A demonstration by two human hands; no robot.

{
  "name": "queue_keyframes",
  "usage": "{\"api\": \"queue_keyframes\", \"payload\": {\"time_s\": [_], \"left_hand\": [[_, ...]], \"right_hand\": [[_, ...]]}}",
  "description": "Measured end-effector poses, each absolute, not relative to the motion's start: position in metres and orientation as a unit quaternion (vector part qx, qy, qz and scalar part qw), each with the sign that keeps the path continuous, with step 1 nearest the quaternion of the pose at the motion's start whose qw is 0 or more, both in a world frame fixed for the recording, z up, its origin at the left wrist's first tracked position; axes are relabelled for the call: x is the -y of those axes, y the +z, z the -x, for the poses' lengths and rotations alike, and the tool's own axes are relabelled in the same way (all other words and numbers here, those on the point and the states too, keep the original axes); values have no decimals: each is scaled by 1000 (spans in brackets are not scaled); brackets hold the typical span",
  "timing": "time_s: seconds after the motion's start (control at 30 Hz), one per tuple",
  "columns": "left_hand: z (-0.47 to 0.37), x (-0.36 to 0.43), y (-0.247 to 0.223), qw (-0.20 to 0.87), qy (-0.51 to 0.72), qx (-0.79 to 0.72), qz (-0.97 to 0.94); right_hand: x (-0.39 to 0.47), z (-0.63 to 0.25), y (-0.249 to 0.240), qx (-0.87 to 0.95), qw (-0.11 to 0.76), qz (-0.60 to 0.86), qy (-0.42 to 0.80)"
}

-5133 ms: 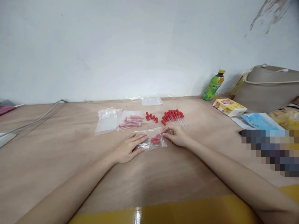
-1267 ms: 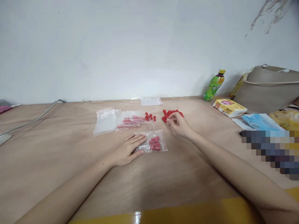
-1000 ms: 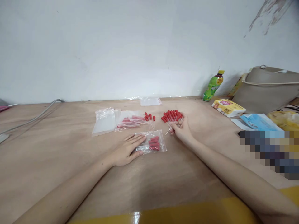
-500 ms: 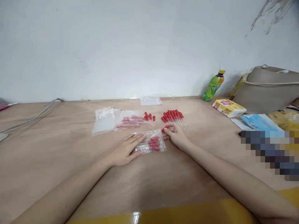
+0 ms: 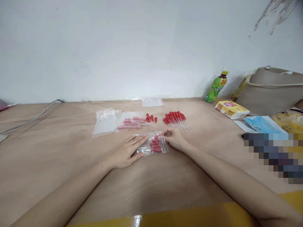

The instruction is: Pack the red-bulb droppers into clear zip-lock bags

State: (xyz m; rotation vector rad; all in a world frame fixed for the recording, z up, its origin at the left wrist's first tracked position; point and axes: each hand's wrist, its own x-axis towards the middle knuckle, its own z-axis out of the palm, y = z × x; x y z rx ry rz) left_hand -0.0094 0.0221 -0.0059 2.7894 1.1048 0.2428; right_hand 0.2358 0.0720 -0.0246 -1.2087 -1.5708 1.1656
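A clear zip bag (image 5: pixel 146 150) lies on the table with several red-bulbed droppers (image 5: pixel 155 146) side by side inside it. My left hand (image 5: pixel 127 152) rests flat on the bag's left end, fingers stretched out. At the bag's right-hand mouth, my right hand (image 5: pixel 175 138) pinches the bulb end of a dropper (image 5: pixel 157 136) that is inside the bag, its thumb tip seen through the plastic. Beyond my right hand lies a bunch of loose droppers (image 5: pixel 174 117). A smaller group of droppers (image 5: pixel 151 119) lies behind the bag.
Filled bags (image 5: pixel 129 123) lie behind my left hand, next to a stack of flat bags (image 5: pixel 104 123). Another bag (image 5: pixel 152 102) is by the wall. At the right are a green bottle (image 5: pixel 216 88), a tissue pack (image 5: pixel 232 109), a blue mask (image 5: pixel 264 124) and a grey handbag (image 5: pixel 274 94).
My right hand has moved a little left into the bag's mouth, and the dropper it pinches has slid into the bag beside the others. My left hand has stayed put.
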Motion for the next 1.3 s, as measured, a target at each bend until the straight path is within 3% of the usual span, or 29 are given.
{"api": "queue_keyframes", "payload": {"time_s": [0.17, 0.37, 0.53, 0.73, 0.83, 1.07, 1.3], "left_hand": [[9, -22, -5, 67, 80, -367, -924], [8, -21, -4, 73, 83, -363, -925], [9, -21, -5, 73, 74, -368, -924], [8, -21, -2, 77, 81, -360, -926], [7, -21, -1, 79, 79, -359, -927], [9, -22, -4, 81, 82, -355, -928], [8, -21, -2, 88, 98, -350, -927]], "right_hand": [[-73, -233, -27, 621, 362, 441, 538], [-73, -232, -28, 656, 400, 495, 405], [-73, -244, -16, 660, 302, 418, 547], [-79, -241, -29, 647, 368, 469, 475], [-77, -239, -26, 615, 377, 478, 502], [-63, -241, 2, 579, 285, 489, 588], [-53, -234, -2, 621, 279, 467, 564]]}}
